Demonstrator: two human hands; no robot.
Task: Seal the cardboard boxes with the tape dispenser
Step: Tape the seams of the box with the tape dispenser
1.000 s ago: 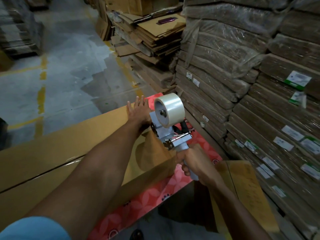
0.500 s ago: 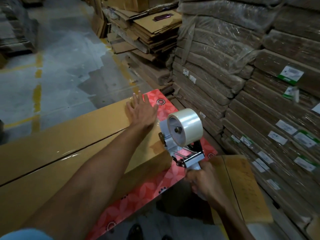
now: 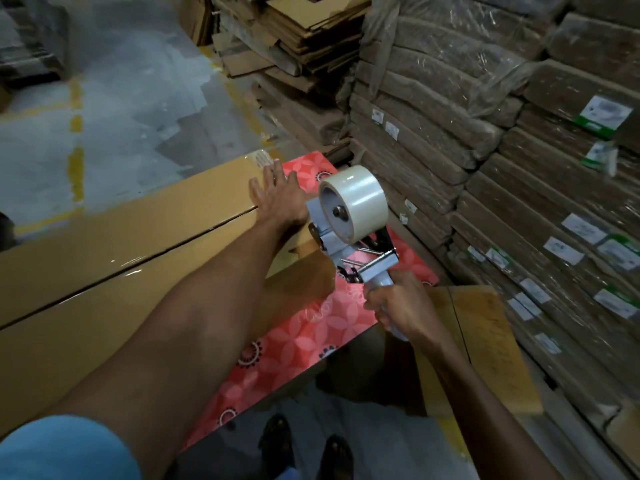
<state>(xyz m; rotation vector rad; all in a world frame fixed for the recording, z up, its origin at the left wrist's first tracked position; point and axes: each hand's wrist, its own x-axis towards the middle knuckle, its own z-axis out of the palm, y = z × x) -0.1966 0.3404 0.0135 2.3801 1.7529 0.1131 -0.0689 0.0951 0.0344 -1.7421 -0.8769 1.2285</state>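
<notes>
Two hands are seen from the head camera. A long cardboard box [image 3: 114, 258] lies on a red patterned table [image 3: 311, 327], its long axis running left to right, and is pressed flat by the spread left hand [image 3: 278, 199]. The tape dispenser [image 3: 349, 223] is gripped by the right hand [image 3: 398, 303], roll uppermost, at the box's right end.

Dispenser handle [image 3: 381, 289] largely inside right grip [image 3: 398, 303].

I see a long brown cardboard box [image 3: 104, 271] lying flat, its flaps closed, and a grey tape dispenser [image 3: 349, 230] with clear roll at its end.
</notes>
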